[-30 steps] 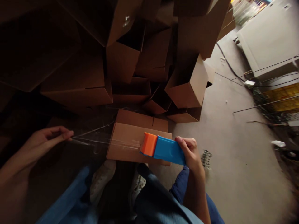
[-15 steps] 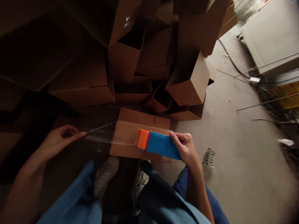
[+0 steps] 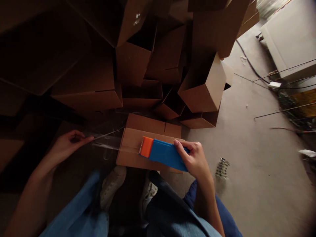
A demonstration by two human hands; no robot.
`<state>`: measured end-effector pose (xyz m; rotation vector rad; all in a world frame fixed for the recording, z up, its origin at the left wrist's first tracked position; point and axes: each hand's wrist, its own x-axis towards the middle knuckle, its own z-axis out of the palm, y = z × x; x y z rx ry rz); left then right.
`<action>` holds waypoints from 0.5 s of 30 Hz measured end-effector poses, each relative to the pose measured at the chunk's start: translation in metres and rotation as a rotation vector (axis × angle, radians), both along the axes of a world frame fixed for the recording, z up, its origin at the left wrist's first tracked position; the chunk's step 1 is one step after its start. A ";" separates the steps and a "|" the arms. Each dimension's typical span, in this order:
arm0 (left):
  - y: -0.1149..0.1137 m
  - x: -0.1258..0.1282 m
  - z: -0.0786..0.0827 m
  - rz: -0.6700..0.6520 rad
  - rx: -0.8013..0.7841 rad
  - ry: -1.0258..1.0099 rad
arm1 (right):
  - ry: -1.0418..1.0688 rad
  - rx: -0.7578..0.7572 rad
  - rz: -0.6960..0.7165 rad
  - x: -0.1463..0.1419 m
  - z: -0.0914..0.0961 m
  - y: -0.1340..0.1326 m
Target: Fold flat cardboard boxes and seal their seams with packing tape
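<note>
My right hand is closed around a blue and orange tape dispenser, its orange end toward the left. The dispenser is over the top of a brown cardboard box, which lies low on the floor. A clear strip of packing tape stretches from the orange end past the box's left edge toward my left hand. Thumb and fingertips of that hand are pinched on the strip's far end. The tape is thin and see-through, so its exact edges are hard to make out.
Several open cardboard boxes are piled beyond the low box. My two shoes stand at its near side. A small patterned piece of litter lies on the floor to the right, and a pale cabinet is farther off.
The tape dispenser in my right hand has shifted slightly left over the box. My left hand has come slightly right, still pinching the tape. The view has turned a little.
</note>
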<state>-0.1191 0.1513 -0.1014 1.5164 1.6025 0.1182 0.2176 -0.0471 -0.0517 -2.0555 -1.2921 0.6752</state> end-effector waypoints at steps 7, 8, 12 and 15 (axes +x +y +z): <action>-0.002 0.002 -0.005 -0.049 0.056 0.093 | -0.048 -0.029 -0.007 -0.007 0.003 0.005; -0.001 0.000 -0.010 -0.059 0.065 0.085 | -0.047 -0.030 -0.007 -0.007 0.003 0.005; 0.006 -0.007 -0.040 -0.024 0.076 0.096 | -0.041 -0.059 -0.012 -0.006 0.004 0.004; 0.009 -0.011 -0.059 -0.032 0.087 0.086 | -0.033 -0.076 -0.011 -0.005 0.003 0.003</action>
